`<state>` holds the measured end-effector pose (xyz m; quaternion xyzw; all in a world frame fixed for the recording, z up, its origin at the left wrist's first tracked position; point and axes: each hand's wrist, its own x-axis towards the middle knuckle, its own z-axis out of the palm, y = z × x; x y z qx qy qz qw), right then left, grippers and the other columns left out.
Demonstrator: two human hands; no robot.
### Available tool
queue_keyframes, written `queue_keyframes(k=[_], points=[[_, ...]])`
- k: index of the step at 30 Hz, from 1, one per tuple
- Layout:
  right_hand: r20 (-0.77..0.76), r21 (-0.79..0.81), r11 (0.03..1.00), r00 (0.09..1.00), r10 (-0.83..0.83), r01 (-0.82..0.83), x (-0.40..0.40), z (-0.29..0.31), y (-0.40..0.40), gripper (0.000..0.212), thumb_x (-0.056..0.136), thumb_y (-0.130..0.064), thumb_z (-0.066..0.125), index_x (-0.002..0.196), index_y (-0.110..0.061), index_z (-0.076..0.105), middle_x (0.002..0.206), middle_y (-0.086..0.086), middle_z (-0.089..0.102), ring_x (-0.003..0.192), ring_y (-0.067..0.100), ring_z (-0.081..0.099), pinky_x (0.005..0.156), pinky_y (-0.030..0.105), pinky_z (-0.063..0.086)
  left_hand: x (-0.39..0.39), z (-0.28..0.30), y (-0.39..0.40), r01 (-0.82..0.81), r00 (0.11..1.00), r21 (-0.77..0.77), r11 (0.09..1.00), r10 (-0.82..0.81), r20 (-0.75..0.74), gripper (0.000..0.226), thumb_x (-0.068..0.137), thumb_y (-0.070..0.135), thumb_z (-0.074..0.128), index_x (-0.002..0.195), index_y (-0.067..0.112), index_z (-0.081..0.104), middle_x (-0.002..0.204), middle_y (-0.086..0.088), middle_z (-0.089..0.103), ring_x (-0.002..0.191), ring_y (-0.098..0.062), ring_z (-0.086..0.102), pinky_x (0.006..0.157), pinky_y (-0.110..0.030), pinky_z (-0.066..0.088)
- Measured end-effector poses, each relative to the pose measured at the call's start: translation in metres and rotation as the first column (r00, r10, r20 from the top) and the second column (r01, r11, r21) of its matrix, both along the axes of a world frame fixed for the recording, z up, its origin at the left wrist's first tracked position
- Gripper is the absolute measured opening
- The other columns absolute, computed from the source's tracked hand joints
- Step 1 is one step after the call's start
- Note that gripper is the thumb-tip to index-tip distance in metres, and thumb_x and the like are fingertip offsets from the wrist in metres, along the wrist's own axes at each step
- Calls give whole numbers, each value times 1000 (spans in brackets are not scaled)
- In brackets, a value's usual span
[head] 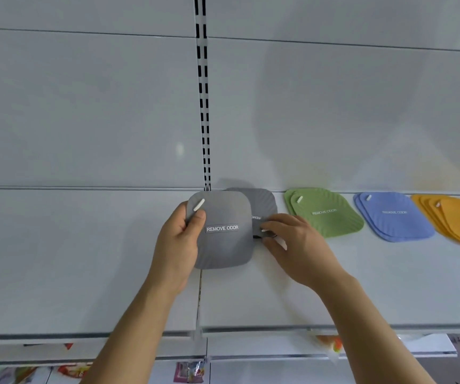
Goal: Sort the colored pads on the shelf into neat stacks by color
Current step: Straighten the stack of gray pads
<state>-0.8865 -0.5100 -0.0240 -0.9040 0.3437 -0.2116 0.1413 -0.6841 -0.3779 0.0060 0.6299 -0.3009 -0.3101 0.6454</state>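
Observation:
My left hand (pixel 180 239) grips a grey pad (pixel 224 245) marked REMOVE ODOR by its left edge, thumb on its face, lifted above the white shelf (pixel 84 259). Behind it to the right lies a second grey pad (pixel 262 202) flat on the shelf. My right hand (pixel 292 242) pinches the near corner of that lying pad, by its white tab. Further right lie a green stack (pixel 324 212), a blue stack (pixel 393 216) and a fanned orange stack (pixel 456 220).
A slotted upright rail (pixel 204 106) runs up the white back wall above the grey pads. The shelf's front edge (pixel 278 329) lies below my forearms, and lower shelves with colourful packets (pixel 188 371) show beneath.

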Motion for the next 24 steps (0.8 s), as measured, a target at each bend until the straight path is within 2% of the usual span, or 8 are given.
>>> queue_keyframes(k=[3,7,9,12,16,19,22,24], points=[[81,-19,999,996,-41,43,0,6,0,21,100,-32,56,95,-25,74,96,-10,70,88,24,61,76,41,55,1,4,1,-12,1000,6,1000,12,27,22,108,25,54,112,36,73,113,7,78,116,-23,69,109,-58,49],[271,-100,949,926,-264,300,1,37,12,26,98,-24,58,73,-18,66,63,-4,55,59,24,48,51,40,45,4,8,2,-70,996,-5,998,70,50,25,110,23,53,115,37,72,112,14,77,111,-12,70,99,-42,54],[365,-86,910,863,-351,407,1,54,24,28,95,-16,63,68,-15,64,58,0,52,54,25,46,50,39,42,5,12,3,-106,992,-8,994,106,68,23,110,24,53,117,35,72,108,18,77,104,-3,68,88,-30,50],[459,28,933,825,-331,359,11,65,50,20,97,-23,63,81,-21,75,64,-5,64,58,15,58,59,30,47,-1,18,2,-81,994,-24,996,83,65,24,110,23,52,118,34,72,105,21,76,98,3,68,81,-18,49],[476,305,950,852,-217,72,40,57,78,19,103,-31,57,97,-26,74,81,-10,71,78,10,71,72,33,58,-31,21,-2,50,997,-31,998,-49,57,28,110,20,50,127,31,70,119,11,77,115,-9,70,98,-32,54],[525,347,935,842,-125,-78,45,54,81,26,107,-21,53,119,-25,75,111,-13,72,105,7,69,85,20,52,-43,22,-2,103,994,-75,992,-104,-13,21,111,21,51,122,22,69,113,-2,77,109,-18,73,93,-34,58],[498,300,951,863,-89,-75,37,50,73,30,104,-10,56,120,-27,75,109,-16,71,100,7,67,79,12,45,-45,21,-4,129,991,-69,989,-126,46,24,100,40,62,120,28,68,113,4,77,110,-15,73,96,-45,59],[500,255,967,857,-129,-3,34,46,68,31,100,-6,61,116,-28,75,106,-16,70,96,7,67,77,11,45,-46,19,-5,90,994,-66,994,-86,67,23,100,40,59,120,33,68,113,7,77,110,-16,73,97,-56,59]])
